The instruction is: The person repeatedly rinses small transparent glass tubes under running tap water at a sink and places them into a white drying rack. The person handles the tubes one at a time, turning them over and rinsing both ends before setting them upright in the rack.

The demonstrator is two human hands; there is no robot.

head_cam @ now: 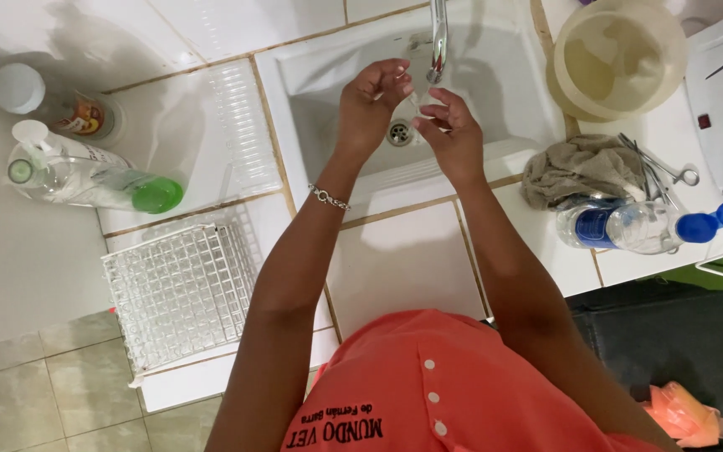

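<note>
Both my hands are over the white sink (512, 92), just below the metal tap (438, 38). My left hand (371, 100), with a silver bracelet (329, 197) on its wrist, has its fingers pinched together next to the spout. My right hand (453, 134) is beside it, above the drain (399, 132). A small clear object (417, 100) shows between the fingertips of both hands. It is too small and see-through to tell what it is.
To the left lie a clear bottle with a green cap (94, 177), a white-lidded jar (52, 105) and a wire rack (179, 289). To the right are a beige bowl (617, 54), a grey cloth (583, 167), metal forceps (658, 167) and a blue-capped bottle (646, 224).
</note>
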